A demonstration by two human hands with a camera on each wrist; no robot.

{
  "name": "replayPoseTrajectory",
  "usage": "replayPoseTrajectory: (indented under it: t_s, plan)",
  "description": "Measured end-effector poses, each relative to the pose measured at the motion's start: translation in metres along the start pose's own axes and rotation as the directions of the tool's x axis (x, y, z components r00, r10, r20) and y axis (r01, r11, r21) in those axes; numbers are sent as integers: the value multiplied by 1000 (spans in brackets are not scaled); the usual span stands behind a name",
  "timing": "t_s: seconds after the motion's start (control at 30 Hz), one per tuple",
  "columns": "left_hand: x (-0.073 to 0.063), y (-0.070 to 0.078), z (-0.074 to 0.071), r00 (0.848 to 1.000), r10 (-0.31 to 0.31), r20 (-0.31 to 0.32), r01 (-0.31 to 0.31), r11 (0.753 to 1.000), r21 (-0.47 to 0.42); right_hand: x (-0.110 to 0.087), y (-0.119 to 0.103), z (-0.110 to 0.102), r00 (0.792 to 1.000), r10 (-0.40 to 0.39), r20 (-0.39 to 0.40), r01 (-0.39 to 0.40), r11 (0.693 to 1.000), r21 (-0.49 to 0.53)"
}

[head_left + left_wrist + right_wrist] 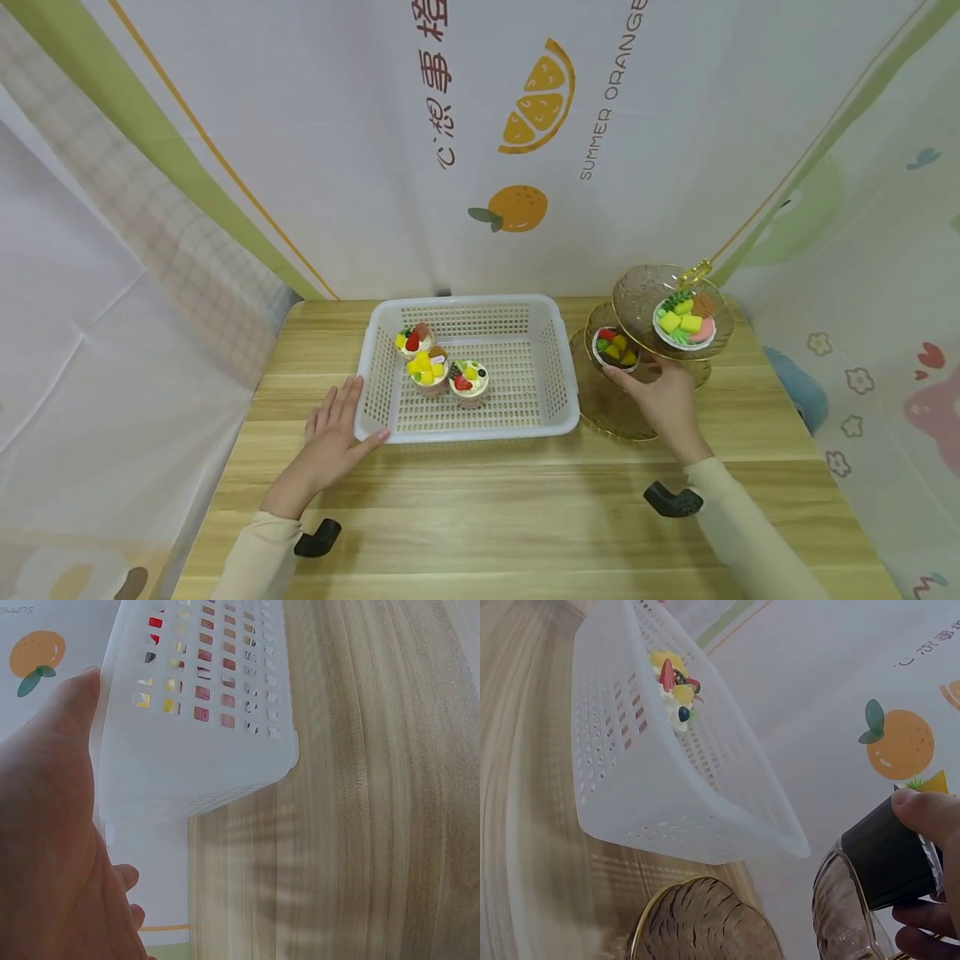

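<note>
My right hand (pixel 667 406) pinches a black cup (pixel 889 859) of toy fruit dessert, topped with red, green and yellow pieces. That cup is at the middle plate (pixel 836 900) of a gold-rimmed, smoky tiered stand (pixel 615 421), below its top plate. Another fruit dessert cup (pixel 684 321) sits on the top plate. My left hand (pixel 330 437) rests at the near left corner of a white plastic basket (pixel 480 433), its thumb on the rim and its fingers extended along the outside. Inside the basket, toward its left, three fruit-topped cream cups (pixel 468 383) stand close together.
The basket and stand are side by side at the back of a wooden table (pixel 487 517). Behind it hangs a white cloth (pixel 337 167) printed with oranges, with more cloth at both sides. A gold handle (pixel 697 271) rises above the stand's top plate.
</note>
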State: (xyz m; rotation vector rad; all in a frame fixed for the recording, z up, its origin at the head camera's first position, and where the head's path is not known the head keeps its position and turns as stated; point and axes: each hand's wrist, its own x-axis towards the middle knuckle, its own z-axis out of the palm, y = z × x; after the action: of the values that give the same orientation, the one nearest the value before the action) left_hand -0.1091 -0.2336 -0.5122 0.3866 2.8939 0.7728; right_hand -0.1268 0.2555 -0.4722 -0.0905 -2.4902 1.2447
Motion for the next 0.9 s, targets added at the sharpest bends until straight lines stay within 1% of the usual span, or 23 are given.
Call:
replayPoseTrajectory:
  t_s: [0.1, 0.2, 0.37, 0.53, 0.63, 0.8, 0.9]
  plan:
    - [1, 0, 0, 1000, -3, 4, 3, 1000, 2, 2, 2, 1, 1000, 0, -18, 0, 1000, 15]
    - [2, 1, 0, 1000, -2, -1, 2, 1000, 1, 4, 4, 2, 999, -16, -43, 17, 1000, 20]
    - [2, 2, -1, 1000, 4, -13, -4, 1000, -3, 6, 7, 6, 994, -58, -94, 53, 997, -49]
    - [1, 2, -1, 1000, 1, -10, -1, 1000, -1, 7, 11, 11, 983, -111, -146, 91, 986, -137]
    - [0, 2, -1, 1000, -1, -8, 1, 1000, 0, 6, 12, 14, 981, -110, -162, 85, 984, -154]
    - [0, 2, -1, 1000, -3, -8, 2, 1000, -4, 8, 13, 17, 982, -91, -166, 60, 982, -181]
    - [0, 3, -1, 1000, -2, -7, 2, 1000, -2, 9, 14, 17, 982, -94, -165, 61, 979, -194]
